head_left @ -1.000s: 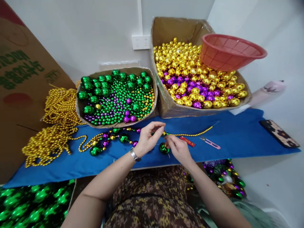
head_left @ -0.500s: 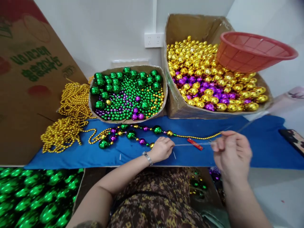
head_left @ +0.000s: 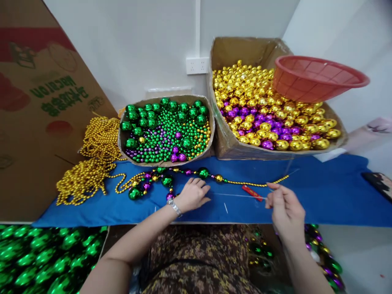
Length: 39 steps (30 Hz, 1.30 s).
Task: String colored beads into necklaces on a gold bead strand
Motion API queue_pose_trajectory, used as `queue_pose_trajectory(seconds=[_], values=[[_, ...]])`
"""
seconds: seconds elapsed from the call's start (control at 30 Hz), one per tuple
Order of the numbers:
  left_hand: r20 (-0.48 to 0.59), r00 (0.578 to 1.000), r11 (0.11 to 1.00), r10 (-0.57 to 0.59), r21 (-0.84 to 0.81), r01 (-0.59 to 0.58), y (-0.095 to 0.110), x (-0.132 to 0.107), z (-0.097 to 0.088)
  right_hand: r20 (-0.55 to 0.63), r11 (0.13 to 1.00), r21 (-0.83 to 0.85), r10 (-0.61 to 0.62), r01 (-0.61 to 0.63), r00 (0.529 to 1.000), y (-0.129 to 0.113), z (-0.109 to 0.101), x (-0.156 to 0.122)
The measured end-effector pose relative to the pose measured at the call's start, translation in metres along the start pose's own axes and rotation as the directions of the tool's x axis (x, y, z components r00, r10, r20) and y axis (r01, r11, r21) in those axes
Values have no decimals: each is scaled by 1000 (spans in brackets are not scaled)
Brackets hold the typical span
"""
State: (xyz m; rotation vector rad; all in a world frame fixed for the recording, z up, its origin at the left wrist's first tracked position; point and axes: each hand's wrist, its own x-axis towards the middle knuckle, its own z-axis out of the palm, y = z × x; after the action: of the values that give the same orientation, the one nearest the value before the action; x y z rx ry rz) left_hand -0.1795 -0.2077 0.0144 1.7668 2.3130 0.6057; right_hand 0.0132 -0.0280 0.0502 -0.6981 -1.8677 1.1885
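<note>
My right hand [head_left: 286,208] pinches a thin clear thread [head_left: 239,195], which runs taut leftward above the blue cloth. My left hand [head_left: 192,194] lies over the cloth at the other end of the thread, its fingers stretched and the thumb apart. Beside its wrist a bead strand [head_left: 167,181] of green, purple and gold balls disappears under the hand. From there the strand loops back, and its gold small-bead chain [head_left: 248,183] passes behind my right fingertips. A red packet or tool [head_left: 251,192] lies below the chain.
An oval carton [head_left: 122,157] of green, purple and gold beads stands behind the strand. Right of it, a larger carton [head_left: 226,152] of gold and purple balls carries a red basket [head_left: 318,77]. Gold bead chains [head_left: 81,181] are heaped left; a phone [head_left: 378,183] lies right.
My left hand has slid left and its fingers have spread from a pinch. The right hand has come lower and slightly left, still pinching the thread. The camera view has shifted a little.
</note>
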Motion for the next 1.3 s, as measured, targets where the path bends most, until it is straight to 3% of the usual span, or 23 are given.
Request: queue_pose_trajectory(seconds=[0.07, 0.13, 0.2, 0.27, 0.37, 0.47, 0.53, 0.57, 0.6, 0.67, 0.73, 0.77, 0.83, 1.03, 1.3], values=[[-156, 986, 974, -50, -225, 14, -6, 5, -18, 88, 989, -144, -8, 21, 996, -2, 4, -6], [-351, 916, 932, -192, -359, 58, -19, 12, -41, 144, 972, -231, -10, 43, 989, -2, 7, -10], [-450, 840, 931, -303, -326, 162, -39, 23, -63, 204, 961, -262, -34, 88, 978, -1, 11, -13], [-351, 869, 936, -349, -174, 306, -62, 34, -80, 269, 956, -255, -77, 148, 960, 0, 18, -14], [-183, 914, 932, -364, -79, 355, -87, 49, -93, 359, 954, -207, -134, 219, 924, 0, 30, -18], [-175, 920, 936, -351, -82, 342, -90, 54, -97, 420, 945, -172, -185, 278, 888, -2, 41, -23], [-208, 901, 915, -380, -225, 334, -80, 50, -98, 430, 936, -169, -212, 309, 878, -3, 46, -26], [-214, 886, 869, -411, -386, 310, -73, 45, -97, 432, 932, -170, -222, 321, 874, -4, 48, -28], [-201, 871, 769, -449, -583, 262, -65, 40, -96, 435, 928, -171, -230, 331, 870, -6, 51, -29], [-120, 854, 412, -505, -904, 117, -48, 29, -93, 450, 925, -167, -237, 342, 861, -8, 54, -30], [-41, 849, 82, -526, -997, 3, -33, 19, -88, 475, 920, -164, -242, 355, 846, -11, 59, -31], [-14, 842, -28, -540, -999, -34, -27, 15, -85, 485, 916, -163, -249, 366, 838, -12, 61, -32], [26, 825, -165, -565, -983, -82, -17, 10, -79, 501, 904, -163, -270, 396, 822, -13, 64, -33], [94, 782, -344, -616, -925, -160, -4, 11, -63, 525, 872, -213, -278, 441, 804, -10, 68, -38], [60, 787, -342, -614, -919, -197, 4, 11, -61, 523, 859, -237, -281, 453, 805, -9, 67, -36]])
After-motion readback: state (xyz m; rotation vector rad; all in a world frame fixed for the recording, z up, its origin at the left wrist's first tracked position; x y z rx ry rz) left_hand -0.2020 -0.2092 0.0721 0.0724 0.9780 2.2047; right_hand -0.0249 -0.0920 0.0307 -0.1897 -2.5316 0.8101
